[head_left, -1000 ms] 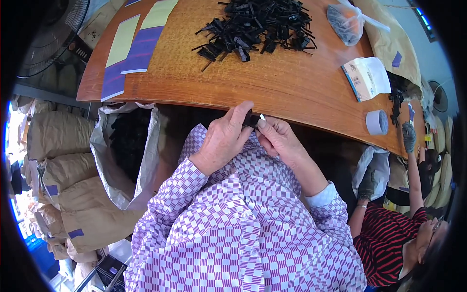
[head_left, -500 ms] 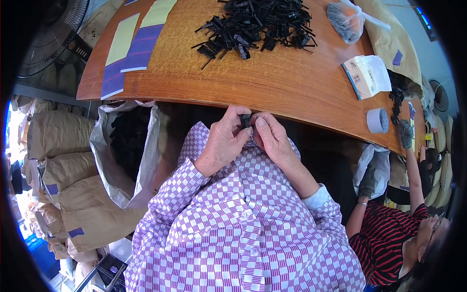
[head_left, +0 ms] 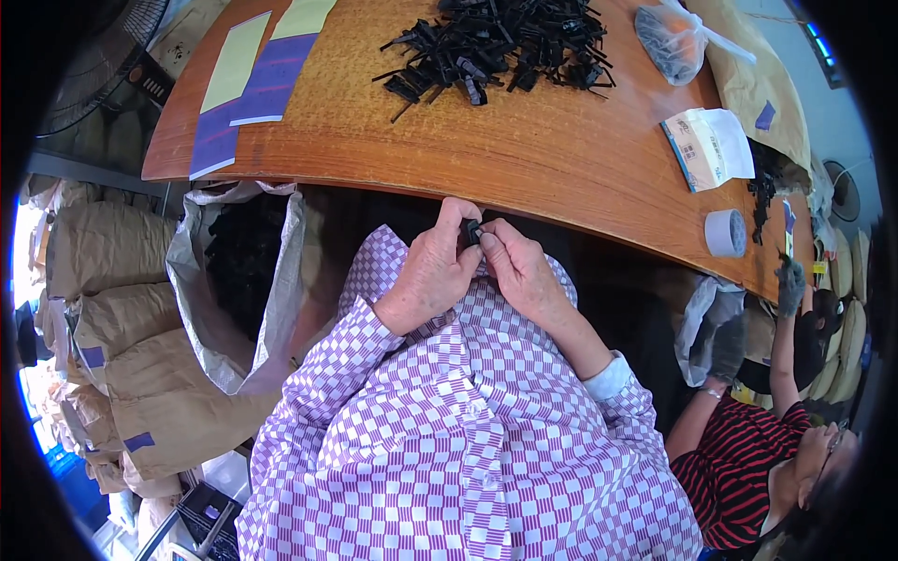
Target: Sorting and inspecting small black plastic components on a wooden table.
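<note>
Two bare hands meet just below the near edge of a curved wooden table (head_left: 561,159), held close to the person's chest over a purple checked shirt. The left hand (head_left: 426,280) and right hand (head_left: 524,271) pinch one small black plastic part (head_left: 470,232) between their fingertips, both grips closed on it, probably so that the fingers can work it at close range. More of these black parts lie in a loose pile (head_left: 505,51) at the table's far side, well apart from the hands. An open grey sack (head_left: 234,290) hangs at the person's left. A co-worker's gloved hand (head_left: 790,285) reaches up at the right.
</note>
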Demonstrator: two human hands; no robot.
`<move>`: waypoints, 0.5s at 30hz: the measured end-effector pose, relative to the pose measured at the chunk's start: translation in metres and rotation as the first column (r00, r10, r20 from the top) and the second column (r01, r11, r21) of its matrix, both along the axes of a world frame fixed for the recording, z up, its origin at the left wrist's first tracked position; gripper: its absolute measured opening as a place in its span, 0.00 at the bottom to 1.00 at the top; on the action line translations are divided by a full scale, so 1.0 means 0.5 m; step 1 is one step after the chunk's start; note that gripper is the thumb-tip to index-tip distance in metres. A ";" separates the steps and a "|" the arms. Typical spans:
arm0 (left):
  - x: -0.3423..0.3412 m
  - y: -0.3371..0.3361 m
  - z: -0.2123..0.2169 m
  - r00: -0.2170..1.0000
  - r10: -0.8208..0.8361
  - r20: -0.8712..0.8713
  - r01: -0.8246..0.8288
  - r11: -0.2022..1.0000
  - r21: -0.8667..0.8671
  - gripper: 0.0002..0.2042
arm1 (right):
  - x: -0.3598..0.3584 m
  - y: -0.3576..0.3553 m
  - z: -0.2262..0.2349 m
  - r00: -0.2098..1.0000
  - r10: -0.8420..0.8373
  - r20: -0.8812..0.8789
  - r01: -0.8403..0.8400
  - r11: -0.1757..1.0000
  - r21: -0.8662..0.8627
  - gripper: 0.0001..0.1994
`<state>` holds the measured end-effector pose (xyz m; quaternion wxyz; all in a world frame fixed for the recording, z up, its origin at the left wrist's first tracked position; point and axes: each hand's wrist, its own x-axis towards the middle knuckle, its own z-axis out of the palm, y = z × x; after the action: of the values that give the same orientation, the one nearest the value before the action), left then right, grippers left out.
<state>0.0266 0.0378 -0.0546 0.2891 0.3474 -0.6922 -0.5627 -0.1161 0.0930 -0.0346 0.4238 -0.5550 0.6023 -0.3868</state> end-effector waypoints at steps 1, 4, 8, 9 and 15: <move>-0.001 0.001 0.004 0.999 0.011 0.032 -0.009 0.999 -0.051 0.16 | 0.002 0.000 -0.008 1.000 -0.016 -0.021 0.015 1.000 -0.026 0.10; -0.004 0.009 0.026 0.979 0.125 0.159 -0.072 0.951 -0.301 0.17 | 0.006 -0.003 -0.022 0.999 -0.042 -0.011 0.042 0.998 -0.052 0.10; -0.008 0.006 0.026 0.980 0.135 0.146 -0.075 0.930 -0.360 0.19 | 0.012 -0.001 -0.030 0.992 -0.116 0.049 0.118 0.992 -0.040 0.10; -0.010 0.007 0.027 0.987 0.127 0.099 -0.085 0.933 -0.350 0.18 | 0.012 0.000 -0.024 0.992 -0.117 0.050 0.119 0.992 -0.042 0.10; 0.008 -0.017 0.049 0.893 0.144 -0.426 0.011 0.940 0.340 0.10 | 0.001 0.003 0.004 0.847 -0.118 0.518 0.111 0.993 0.045 0.13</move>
<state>0.0308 0.0291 -0.0302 0.3958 0.2772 -0.4901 -0.7254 -0.1154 0.0944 -0.0324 0.5507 -0.3900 0.5000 -0.5428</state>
